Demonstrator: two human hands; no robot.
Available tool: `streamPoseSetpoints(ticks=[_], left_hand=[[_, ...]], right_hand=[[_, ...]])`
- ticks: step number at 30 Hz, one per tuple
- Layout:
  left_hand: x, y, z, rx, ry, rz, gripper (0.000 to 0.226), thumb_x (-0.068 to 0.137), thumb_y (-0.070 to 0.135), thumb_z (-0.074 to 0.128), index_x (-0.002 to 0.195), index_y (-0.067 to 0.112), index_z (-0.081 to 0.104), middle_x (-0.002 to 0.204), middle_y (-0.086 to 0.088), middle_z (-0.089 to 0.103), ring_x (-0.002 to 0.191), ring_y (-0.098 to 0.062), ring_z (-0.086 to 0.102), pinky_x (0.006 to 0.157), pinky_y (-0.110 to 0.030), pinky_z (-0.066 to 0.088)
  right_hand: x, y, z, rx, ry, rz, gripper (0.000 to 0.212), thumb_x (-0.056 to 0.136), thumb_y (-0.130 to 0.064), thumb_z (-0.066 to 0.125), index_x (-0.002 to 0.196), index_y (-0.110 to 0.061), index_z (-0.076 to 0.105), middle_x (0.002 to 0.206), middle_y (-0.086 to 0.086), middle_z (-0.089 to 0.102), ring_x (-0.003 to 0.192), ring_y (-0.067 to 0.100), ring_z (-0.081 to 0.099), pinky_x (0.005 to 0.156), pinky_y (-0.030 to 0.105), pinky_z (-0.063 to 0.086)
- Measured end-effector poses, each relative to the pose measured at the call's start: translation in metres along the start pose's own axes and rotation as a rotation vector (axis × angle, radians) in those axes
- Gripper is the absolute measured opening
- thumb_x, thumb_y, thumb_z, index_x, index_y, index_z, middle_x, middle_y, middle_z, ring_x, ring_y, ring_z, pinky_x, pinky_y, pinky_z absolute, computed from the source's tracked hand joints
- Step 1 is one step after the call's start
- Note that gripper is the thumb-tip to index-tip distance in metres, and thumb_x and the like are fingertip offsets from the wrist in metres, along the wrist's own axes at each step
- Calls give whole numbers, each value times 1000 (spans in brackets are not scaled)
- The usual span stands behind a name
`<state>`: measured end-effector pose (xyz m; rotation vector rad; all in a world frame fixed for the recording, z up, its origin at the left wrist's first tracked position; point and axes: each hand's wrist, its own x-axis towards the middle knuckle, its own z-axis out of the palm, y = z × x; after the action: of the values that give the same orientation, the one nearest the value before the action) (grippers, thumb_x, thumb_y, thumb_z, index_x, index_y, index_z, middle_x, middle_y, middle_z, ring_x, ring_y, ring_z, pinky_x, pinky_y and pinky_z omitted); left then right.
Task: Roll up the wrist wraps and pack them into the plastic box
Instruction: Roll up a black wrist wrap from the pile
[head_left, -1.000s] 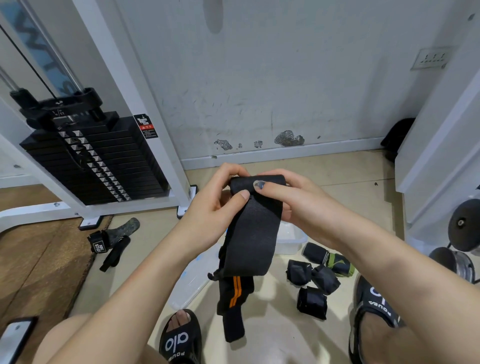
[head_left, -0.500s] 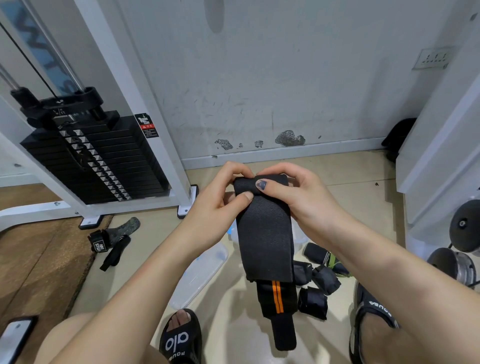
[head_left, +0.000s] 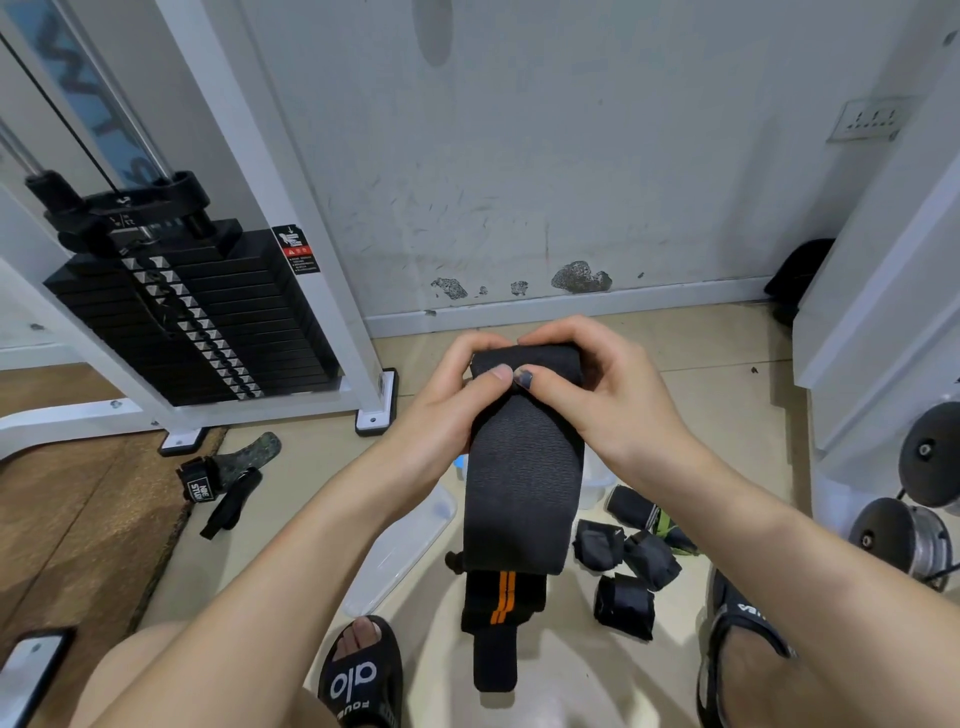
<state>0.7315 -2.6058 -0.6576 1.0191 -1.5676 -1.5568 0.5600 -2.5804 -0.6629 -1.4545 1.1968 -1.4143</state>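
Fingers of both hands (head_left: 447, 410) (head_left: 597, 395) grip the wrist wrap (head_left: 519, 483) above the plastic box (head_left: 592, 480), contents hidden.

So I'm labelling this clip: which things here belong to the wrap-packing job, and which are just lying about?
Job:
- wrist wrap, gripped by left hand and right hand
- rolled wraps
- plastic box
- lid

Lying about:
- lifting straps
- weight stack
- phone

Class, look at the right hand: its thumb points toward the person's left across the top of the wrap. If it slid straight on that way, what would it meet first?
Most likely the left hand's thumb: the right hand's thumb tip already sits against it on the rolled top of the wrist wrap.
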Motion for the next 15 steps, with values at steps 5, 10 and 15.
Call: streamPoseSetpoints(ticks=[5,10,15], left_hand=[[0,0,-3,-20,-28,55,18,104,18,56,111,34,60,105,-14,62,94,-26,59,80,-42,43],[0,1,-7,13,12,98,29,105,9,55,106,37,61,94,5,68,91,-16,64,78,-33,51],[-1,1,-8,54,29,143,26,102,3,57,107,28,59,99,8,68,88,-10,65,80,-30,53]], right_hand=[[2,0,-7,23,-39,108,25,88,-10,78,108,-22,71,98,1,75,91,13,70,82,31,57],[0,-7,-9,207,-157,371,22,98,-29,67,118,-20,71,112,4,77,104,17,74,83,34,62],[1,-9,-6,154,-114,398,24,99,-44,61,104,-23,72,93,-8,74,90,12,73,74,30,58]])
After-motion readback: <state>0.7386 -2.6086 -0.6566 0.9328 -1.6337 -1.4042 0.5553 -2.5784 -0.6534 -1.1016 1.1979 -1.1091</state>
